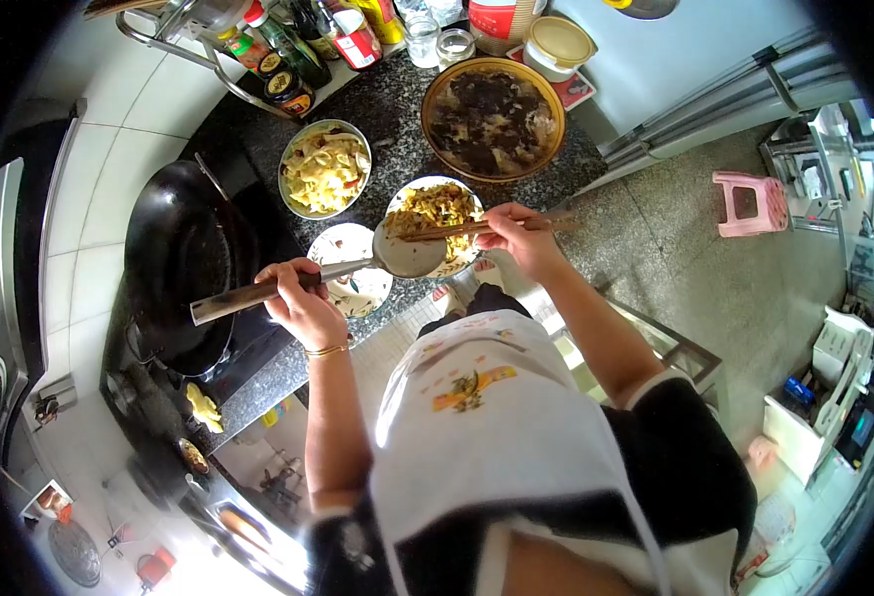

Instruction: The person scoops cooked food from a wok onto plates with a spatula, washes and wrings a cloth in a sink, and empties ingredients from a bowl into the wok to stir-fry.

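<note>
My left hand [303,304] is wrapped round the wooden handle of a ladle [409,256]. The ladle's bowl hangs over the near side of a plate of cooked food [435,206], with yellowish and dark pieces in it. In my right hand [522,240] is a pair of chopsticks [447,230], their tips at the ladle's rim and the food. Just left of that plate, under the ladle's handle, sits a patterned plate [363,295] with a few dark bits on it. Behind stands a bowl of pale yellow food [325,171].
A dark wok [184,263] sits on the stove at left. A brown-rimmed dish [494,119] and a lidded tub [558,48] stand at the counter's back. Sauce bottles [293,50] fill a rack. A pink stool [750,204] is on the floor at right.
</note>
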